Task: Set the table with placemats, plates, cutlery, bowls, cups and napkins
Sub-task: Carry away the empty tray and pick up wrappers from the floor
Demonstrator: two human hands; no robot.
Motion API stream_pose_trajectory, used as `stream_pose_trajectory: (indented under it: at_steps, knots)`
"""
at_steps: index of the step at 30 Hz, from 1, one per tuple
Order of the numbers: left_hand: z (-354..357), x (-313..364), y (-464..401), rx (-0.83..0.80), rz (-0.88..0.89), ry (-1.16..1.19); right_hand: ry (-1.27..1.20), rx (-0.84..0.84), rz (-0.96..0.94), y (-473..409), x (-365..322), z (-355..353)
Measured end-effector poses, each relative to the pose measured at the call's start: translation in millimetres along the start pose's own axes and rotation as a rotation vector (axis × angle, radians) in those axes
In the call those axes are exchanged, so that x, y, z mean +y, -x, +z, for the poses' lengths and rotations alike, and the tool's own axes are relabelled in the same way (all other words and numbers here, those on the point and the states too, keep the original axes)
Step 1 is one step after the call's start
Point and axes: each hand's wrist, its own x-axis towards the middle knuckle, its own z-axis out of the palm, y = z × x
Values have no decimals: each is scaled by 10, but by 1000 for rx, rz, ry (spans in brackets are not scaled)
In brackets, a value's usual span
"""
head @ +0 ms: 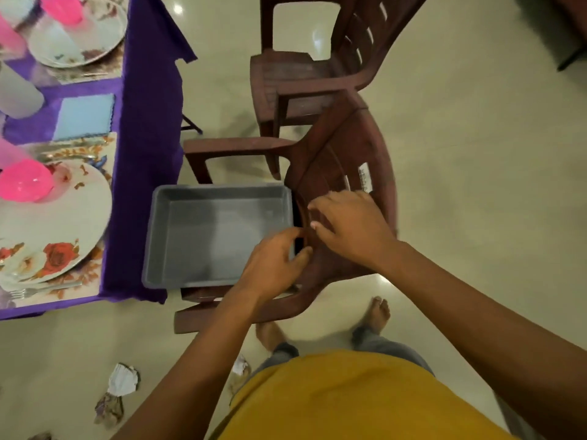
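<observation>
Head view: person stands at near chair [333,173], both hands down at its seat/backrest junction. Gray bin [219,233] sits on seat, looks empty, nothing left inside to carry. Left hand [273,265] at bin's near-right corner, fingers curled over rim w/ thumb by the edge; reads as a grip on the bin, tho blur makes contact hard to confirm. Right hand [346,227] just beside it over chair back, fingers loosely bent, holding nothing I can see; whether it touches the chair, can't tell. Counter [139,128] w/ purple cloth at left, well apart from hands: near plate [54,223] w/ rose print on a placemat [104,154], pink bowl [25,184] on it, fork [41,289] at near side, blue napkin [85,115] between settings, 2nd plate [76,36] farther up w/ pink cup [62,7]. Setting looks near done, judging from empty bin. Second chair [305,84] behind. Crumpled paper [122,381] on floor by bare feet. Risks: bin overhangs seat front, one-handed lift at a corner could tip it or drag it off; swinging it left could clip cloth edge and pull plates; paper underfoot = slip; chair may skid if leaned on.
</observation>
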Motion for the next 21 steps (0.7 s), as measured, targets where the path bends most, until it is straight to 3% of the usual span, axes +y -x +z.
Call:
stream_pose_trajectory:
  at_steps: [4,11,21]
  knots:
    - [204,545,-179,52,65,-12,70,78,-32,80,492,-271]
    - [708,1307,-601,107,-90,160,35,46,-167,125,1519,-541]
    - [1042,1572,-1026,150,-264,294,84,-37,-472,-402,1913,-512]
